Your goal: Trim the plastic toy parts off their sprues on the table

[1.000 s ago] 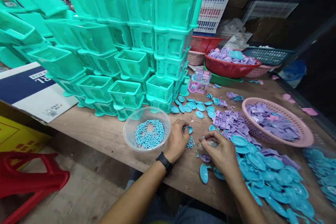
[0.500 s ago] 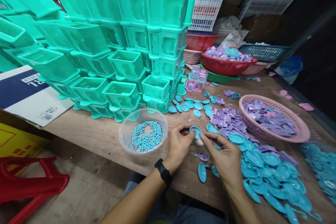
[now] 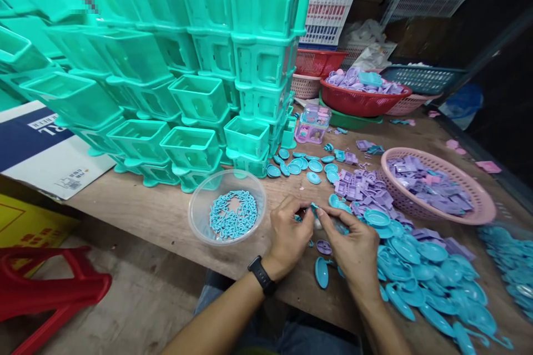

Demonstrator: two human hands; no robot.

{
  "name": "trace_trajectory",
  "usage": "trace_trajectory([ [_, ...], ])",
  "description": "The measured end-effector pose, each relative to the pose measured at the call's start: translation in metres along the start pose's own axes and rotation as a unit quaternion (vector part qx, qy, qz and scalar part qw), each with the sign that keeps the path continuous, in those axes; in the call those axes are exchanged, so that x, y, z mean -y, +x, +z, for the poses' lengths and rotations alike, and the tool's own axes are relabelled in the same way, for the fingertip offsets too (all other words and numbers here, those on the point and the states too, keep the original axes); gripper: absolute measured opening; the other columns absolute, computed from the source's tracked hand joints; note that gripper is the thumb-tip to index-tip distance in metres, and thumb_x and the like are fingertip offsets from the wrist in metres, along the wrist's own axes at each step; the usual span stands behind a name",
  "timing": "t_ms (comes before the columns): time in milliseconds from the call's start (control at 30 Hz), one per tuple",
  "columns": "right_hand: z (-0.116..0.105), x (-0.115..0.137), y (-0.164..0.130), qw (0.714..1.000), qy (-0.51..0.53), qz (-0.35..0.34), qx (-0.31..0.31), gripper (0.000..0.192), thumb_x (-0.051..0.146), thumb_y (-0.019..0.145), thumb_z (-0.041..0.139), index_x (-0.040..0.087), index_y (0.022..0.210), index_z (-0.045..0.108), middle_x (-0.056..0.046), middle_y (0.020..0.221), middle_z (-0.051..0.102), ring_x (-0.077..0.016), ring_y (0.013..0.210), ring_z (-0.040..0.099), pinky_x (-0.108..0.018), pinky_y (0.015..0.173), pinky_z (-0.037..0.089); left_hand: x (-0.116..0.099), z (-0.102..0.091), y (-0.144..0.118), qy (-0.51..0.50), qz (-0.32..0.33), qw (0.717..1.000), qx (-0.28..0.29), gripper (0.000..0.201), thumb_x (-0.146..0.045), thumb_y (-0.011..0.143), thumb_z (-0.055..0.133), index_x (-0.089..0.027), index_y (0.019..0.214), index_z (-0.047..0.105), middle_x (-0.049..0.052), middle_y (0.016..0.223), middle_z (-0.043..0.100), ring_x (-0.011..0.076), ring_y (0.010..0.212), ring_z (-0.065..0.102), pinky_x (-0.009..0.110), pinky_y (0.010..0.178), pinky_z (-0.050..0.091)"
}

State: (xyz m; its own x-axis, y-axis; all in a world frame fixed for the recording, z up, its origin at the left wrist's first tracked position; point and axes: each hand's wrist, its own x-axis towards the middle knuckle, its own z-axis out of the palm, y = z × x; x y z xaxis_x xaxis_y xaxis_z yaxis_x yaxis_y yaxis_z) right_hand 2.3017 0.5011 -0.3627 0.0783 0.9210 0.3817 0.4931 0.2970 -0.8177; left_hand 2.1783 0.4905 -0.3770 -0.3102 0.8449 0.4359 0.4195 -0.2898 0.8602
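Both hands are now meeting closer together above the counter: left hand and right hand fingers are pinching a small blue part. Beyond, a bowl is holding blue pieces.

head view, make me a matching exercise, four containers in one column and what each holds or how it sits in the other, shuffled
Things:
1. clear round bowl
2. pink oval basket
3. red basket
4. teal tubs

Contents or state:
A. flat lilac pieces, at the table's right side
B. empty, stacked in a wall at the left
C. small blue pieces, beside the left hand
D. lilac pieces heaped, far back on the table

Pairs: 1-C, 2-A, 3-D, 4-B
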Motion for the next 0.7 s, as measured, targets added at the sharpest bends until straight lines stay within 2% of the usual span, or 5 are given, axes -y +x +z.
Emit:
trace_trajectory([
  [100,-0.0006,0.0,0.0001,0.999,-0.028,-0.027,0.001,0.026,0.046,0.083,0.067,0.024,0.08,0.081,-0.004,0.08,0.08,-0.0223,0.068,0.071,-0.031,0.066,0.055,0.0007,0.0001,-0.0013,0.041,0.052,0.998,0.016,0.014,-0.008,0.087,0.062,-0.019,0.087,0.072,0.005,0.085,0.074,0.0185,0.081,0.069,0.029,0.072,0.055],
  [200,-0.0001,-0.0009,-0.0001,1.0,-0.023,-0.011,0.004,0.027,0.046,0.083,0.066,0.023,0.079,0.08,-0.004,0.078,0.079,-0.0205,0.064,0.068,-0.03,0.062,0.052,-0.0001,0.0002,-0.0014,0.067,0.1,0.992,0.023,0.016,-0.008,0.088,0.06,-0.019,0.09,0.071,0.005,0.085,0.073,0.0192,0.081,0.069,0.029,0.072,0.054],
  [367,0.0022,-0.0008,-0.0017,0.999,0.016,0.046,-0.02,0.031,0.049,0.081,0.069,0.02,0.08,0.079,-0.004,0.076,0.078,-0.0194,0.063,0.066,-0.028,0.06,0.05,-0.0027,-0.0005,0.0008,0.041,0.066,0.997,0.006,0.014,-0.007,0.088,0.063,-0.019,0.09,0.071,0.005,0.087,0.074,0.0183,0.082,0.07,0.028,0.073,0.054],
  [700,0.0026,0.0027,-0.0004,1.0,-0.01,0.008,-0.029,0.03,0.047,0.083,0.066,0.021,0.079,0.079,-0.004,0.073,0.077,-0.017,0.057,0.061,-0.027,0.054,0.045,-0.0024,0.0023,0.0019,0.046,0.037,0.998,0.014,0.014,-0.008,0.085,0.063,-0.02,0.086,0.071,0.003,0.085,0.074,0.0176,0.08,0.069,0.028,0.071,0.054],
])
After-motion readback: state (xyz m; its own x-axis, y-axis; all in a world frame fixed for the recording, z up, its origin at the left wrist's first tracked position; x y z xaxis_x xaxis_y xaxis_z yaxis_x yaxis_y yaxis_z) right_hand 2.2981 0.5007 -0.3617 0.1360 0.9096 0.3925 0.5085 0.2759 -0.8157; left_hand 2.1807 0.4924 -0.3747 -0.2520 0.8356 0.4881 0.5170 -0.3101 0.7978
